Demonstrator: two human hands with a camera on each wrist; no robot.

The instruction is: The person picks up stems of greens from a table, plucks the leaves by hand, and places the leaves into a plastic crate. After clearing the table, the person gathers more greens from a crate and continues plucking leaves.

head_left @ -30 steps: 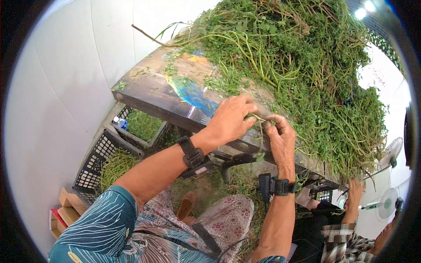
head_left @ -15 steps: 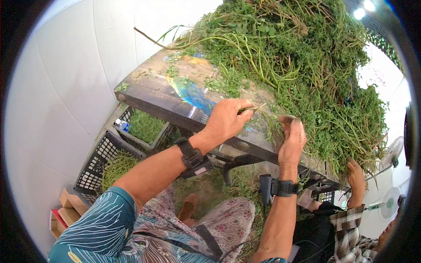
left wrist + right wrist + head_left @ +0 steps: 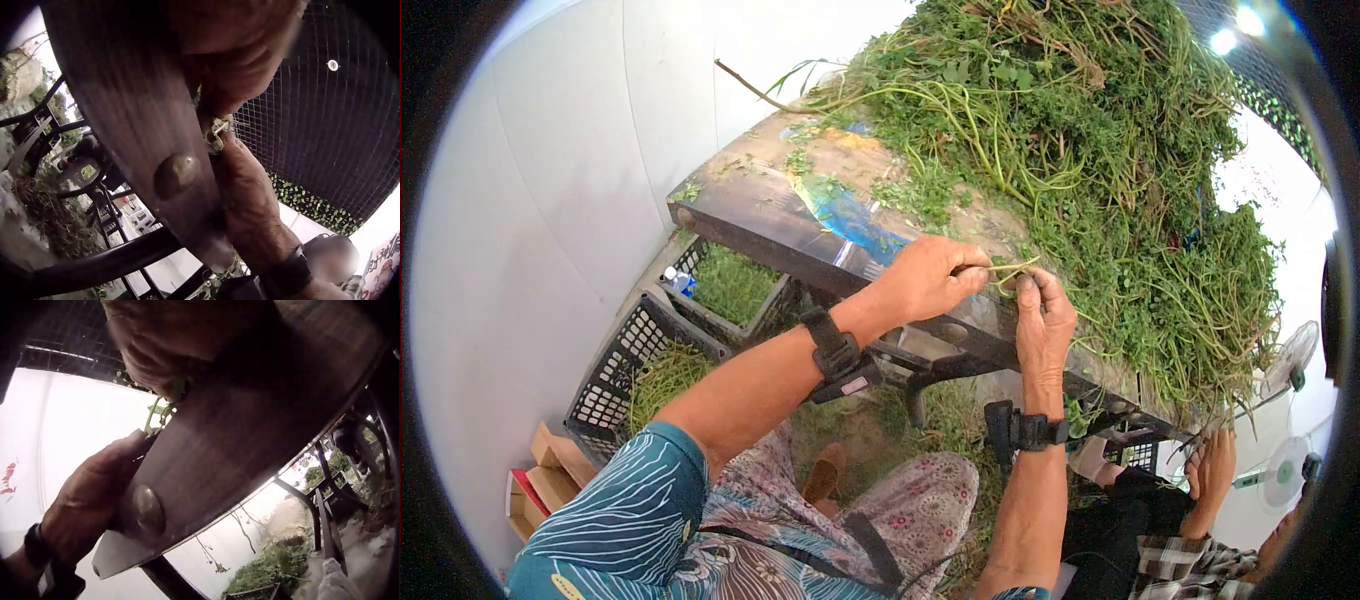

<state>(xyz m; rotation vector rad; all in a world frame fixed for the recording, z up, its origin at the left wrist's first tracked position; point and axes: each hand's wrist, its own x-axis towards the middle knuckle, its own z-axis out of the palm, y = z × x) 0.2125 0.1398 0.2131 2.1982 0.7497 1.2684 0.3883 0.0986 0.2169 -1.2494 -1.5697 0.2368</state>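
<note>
Over the front edge of the wooden table, my left hand pinches a thin green stem between thumb and fingers. At the stem's other end, my right hand holds it with thumb and index finger. In the left wrist view, the pale green piece shows between my left hand above and my right hand below. Green stems also hang between the hands in the right wrist view. A large heap of leafy greens lies just beyond them.
Below the table at left stand a black crate of stems and another crate of greens. Blue plastic lies on the tabletop. Another person's hand is at the right, near a fan.
Half a second ago my hands were apart, with the stem in my left. My right hand has come back to the left and now grips the stem too. The other person's hand has moved down.
</note>
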